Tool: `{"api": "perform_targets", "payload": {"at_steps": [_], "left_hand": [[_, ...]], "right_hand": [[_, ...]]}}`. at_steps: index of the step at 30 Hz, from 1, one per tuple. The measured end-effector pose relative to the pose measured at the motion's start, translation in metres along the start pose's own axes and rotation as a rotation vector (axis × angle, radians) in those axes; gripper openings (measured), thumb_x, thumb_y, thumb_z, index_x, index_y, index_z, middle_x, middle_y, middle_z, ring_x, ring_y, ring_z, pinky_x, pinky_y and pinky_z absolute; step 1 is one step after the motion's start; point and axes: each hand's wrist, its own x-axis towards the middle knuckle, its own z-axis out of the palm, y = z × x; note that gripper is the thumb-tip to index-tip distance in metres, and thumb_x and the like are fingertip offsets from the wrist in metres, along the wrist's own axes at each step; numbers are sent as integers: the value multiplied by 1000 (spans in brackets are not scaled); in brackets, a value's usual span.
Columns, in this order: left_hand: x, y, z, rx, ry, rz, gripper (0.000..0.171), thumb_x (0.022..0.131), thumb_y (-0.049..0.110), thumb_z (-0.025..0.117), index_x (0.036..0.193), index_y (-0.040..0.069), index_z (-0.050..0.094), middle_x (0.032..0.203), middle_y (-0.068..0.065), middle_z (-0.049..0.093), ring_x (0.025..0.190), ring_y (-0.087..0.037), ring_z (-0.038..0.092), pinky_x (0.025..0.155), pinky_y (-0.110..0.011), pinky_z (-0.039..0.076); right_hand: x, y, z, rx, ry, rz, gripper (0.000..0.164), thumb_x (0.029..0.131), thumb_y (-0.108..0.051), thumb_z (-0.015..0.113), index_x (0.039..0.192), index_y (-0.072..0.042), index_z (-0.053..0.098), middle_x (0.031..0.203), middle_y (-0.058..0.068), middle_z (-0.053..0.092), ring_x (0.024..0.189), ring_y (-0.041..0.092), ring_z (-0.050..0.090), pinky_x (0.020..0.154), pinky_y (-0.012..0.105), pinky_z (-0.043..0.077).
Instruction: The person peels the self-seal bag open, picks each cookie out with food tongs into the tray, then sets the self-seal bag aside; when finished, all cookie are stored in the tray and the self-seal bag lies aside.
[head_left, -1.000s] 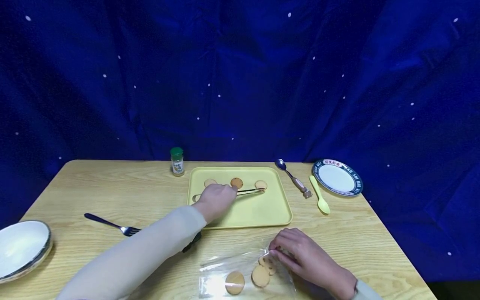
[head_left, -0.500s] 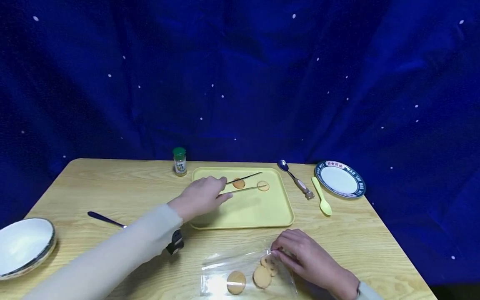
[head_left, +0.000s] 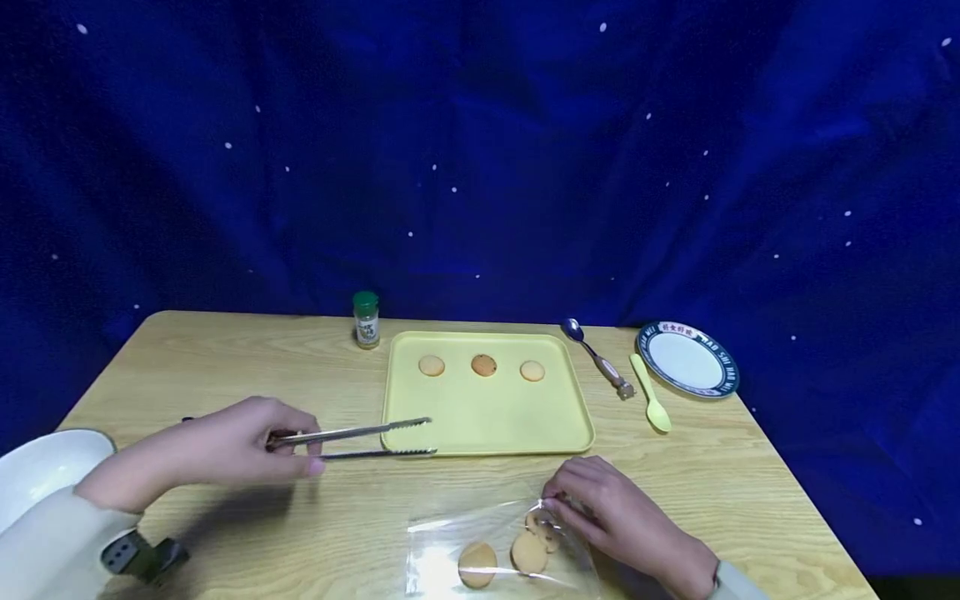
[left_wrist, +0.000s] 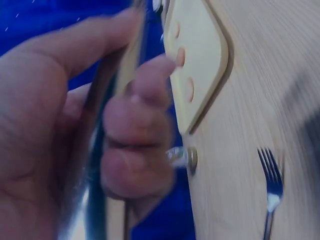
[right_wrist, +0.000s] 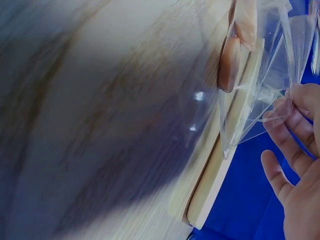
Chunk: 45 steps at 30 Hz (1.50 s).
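Observation:
My left hand [head_left: 243, 442] holds metal tongs [head_left: 352, 432] left of the tray's front corner. Their serrated tips are apart, with nothing between them. In the left wrist view the fingers curl round the tongs [left_wrist: 87, 205], blurred. My right hand [head_left: 611, 512] pinches the upper edge of a clear plastic bag [head_left: 438, 523] lying at the table's front. Several round cookies [head_left: 530, 553] are inside it. In the right wrist view, thumb and fingers grip the bag [right_wrist: 250, 117]. Three cookies [head_left: 483, 365] lie in a row along the back of the yellow tray [head_left: 487, 425].
A green-capped shaker [head_left: 366, 321] stands left of the tray. To its right lie a metal spoon [head_left: 600, 360], a yellow spoon [head_left: 651, 396] and a dark-rimmed plate [head_left: 687, 358]. A white bowl [head_left: 45, 467] sits far left. A fork [left_wrist: 271, 187] shows in the left wrist view.
My left hand has drawn back leftward and toward me with the tongs, off the tray, uncovering the left cookie. My right hand stays on the bag.

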Motion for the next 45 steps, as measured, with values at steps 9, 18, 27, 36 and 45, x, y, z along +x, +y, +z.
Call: {"api": "perform_targets", "payload": {"at_steps": [9, 18, 27, 36, 45], "left_hand": [[-39, -7, 12, -276, -213, -100, 11, 89, 20, 68, 83, 13, 62, 53, 13, 48, 36, 7, 38, 28, -14, 29], [-29, -5, 39, -120, -184, 158, 21, 93, 21, 64, 75, 11, 58, 57, 11, 47, 47, 16, 37, 38, -13, 37], [-7, -3, 63, -66, -178, 150, 26, 97, 31, 57, 77, 16, 58, 62, 20, 40, 50, 11, 35, 46, -13, 36], [8, 3, 80, -66, -217, 110, 28, 97, 34, 57, 76, 15, 59, 60, 19, 46, 47, 9, 37, 45, -15, 37], [20, 12, 88, -91, -268, 67, 35, 95, 37, 59, 72, 11, 55, 56, 19, 44, 42, 11, 37, 41, -17, 39]], "right_hand": [[0, 1, 2, -10, 25, -33, 5, 93, -27, 65, 94, -31, 62, 95, -24, 59, 91, -4, 56, 84, 26, 50], [1, 1, -1, 0, 12, -10, 5, 93, -27, 65, 94, -31, 63, 94, -26, 58, 92, -5, 56, 84, 26, 50], [3, -1, -3, -4, 8, -13, 4, 94, -29, 63, 94, -32, 62, 93, -26, 57, 89, -6, 55, 82, 26, 49], [3, -1, -3, -9, 9, -13, 3, 95, -28, 63, 94, -32, 63, 92, -26, 57, 89, -6, 54, 81, 25, 49], [2, -2, -1, -11, 13, -15, 4, 94, -27, 64, 94, -32, 63, 93, -26, 56, 89, -7, 54, 81, 23, 48]]}}
